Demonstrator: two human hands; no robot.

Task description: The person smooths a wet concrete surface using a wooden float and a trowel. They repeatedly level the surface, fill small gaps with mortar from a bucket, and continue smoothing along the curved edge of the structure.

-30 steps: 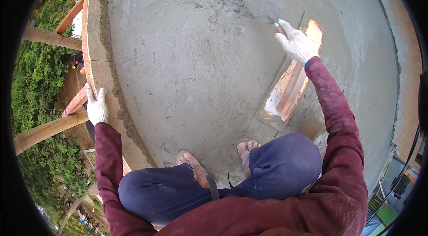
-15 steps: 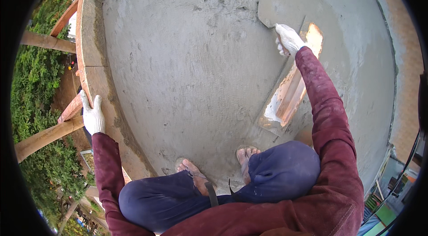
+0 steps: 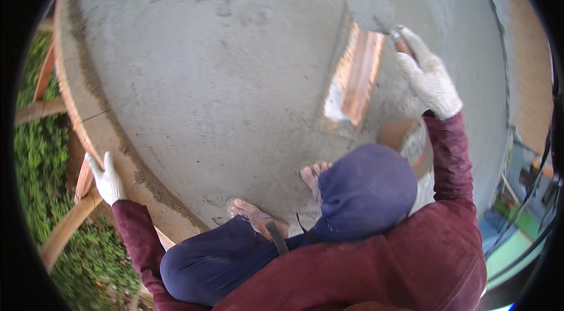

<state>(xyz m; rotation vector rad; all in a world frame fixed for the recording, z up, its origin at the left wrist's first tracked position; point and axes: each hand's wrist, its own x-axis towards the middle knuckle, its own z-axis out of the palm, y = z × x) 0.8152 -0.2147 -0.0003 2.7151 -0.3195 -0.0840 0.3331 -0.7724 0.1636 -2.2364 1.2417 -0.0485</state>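
I squat barefoot on a wet grey cement slab (image 3: 223, 76), in dark blue trousers and a maroon sleeve. My right hand (image 3: 429, 79), in a white knit glove, is shut on the handle of a steel trowel (image 3: 367, 8) whose blade lies flat on the cement beyond a wooden float board (image 3: 355, 76). My left hand (image 3: 106, 179), also gloved, grips the wooden formwork edge (image 3: 79, 129) at the slab's left rim.
Beyond the left edge the ground drops to green plants (image 3: 35, 152) and timber props (image 3: 64, 228). An orange-brown bucket (image 3: 405, 140) stands behind my right knee. At the far right lie a cable (image 3: 499, 34) and green and blue surfaces below.
My right hand has swept the trowel up and to the right, past the top of the float board. The view has shifted; my left hand still holds the formwork edge.
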